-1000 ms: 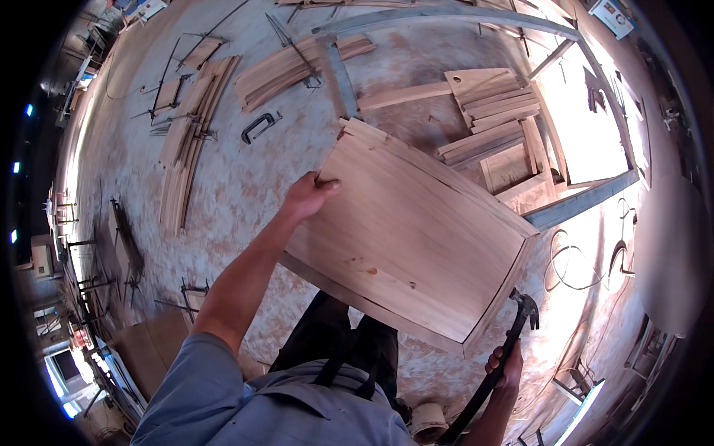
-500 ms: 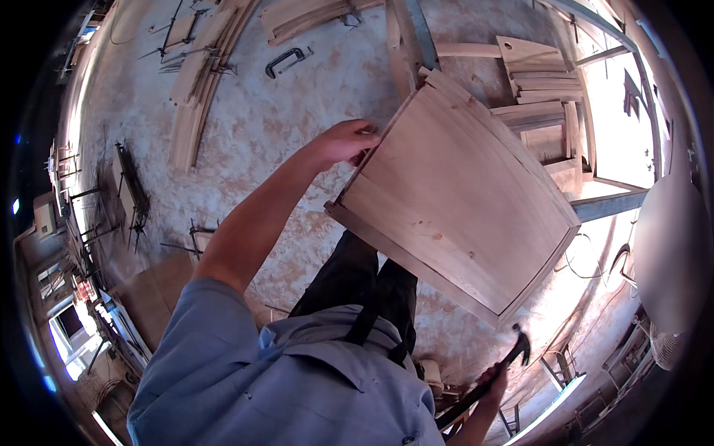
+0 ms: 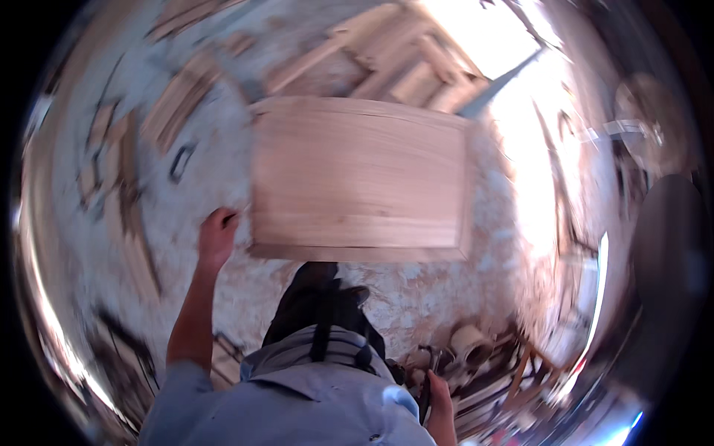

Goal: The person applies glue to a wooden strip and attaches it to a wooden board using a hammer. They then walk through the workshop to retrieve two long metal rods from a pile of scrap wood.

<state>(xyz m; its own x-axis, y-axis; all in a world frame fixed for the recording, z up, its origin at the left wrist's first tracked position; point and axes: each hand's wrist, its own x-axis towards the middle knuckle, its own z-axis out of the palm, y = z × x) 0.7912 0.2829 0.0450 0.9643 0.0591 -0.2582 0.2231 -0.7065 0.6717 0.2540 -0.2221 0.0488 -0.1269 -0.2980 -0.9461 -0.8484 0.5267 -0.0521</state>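
Loose wood strips point(image 3: 178, 111) lie on the pale, dusty floor point(image 3: 446, 297) at the far left, blurred by motion. Next comes the left hand point(image 3: 216, 236) – it reaches out on a long bare arm and touches the lower left corner of the big wooden panel point(image 3: 358, 178). Its fingers look curled at that edge, but the blur hides whether they really grip it. The panel is a wide, flat board with a raised rim, and it sits in the middle, over the floor, just in front of the person's dark legs. It looks stiff and quite heavy, not bendy, and its smooth face could slip – so the rim and corners seem the best places to hold. More planks point(image 3: 416, 67) are piled past its top edge, near a very bright patch of sun. Low down on the right, the right hand point(image 3: 439, 405) is closed around a dark hammer point(image 3: 424, 394) by the person's side.
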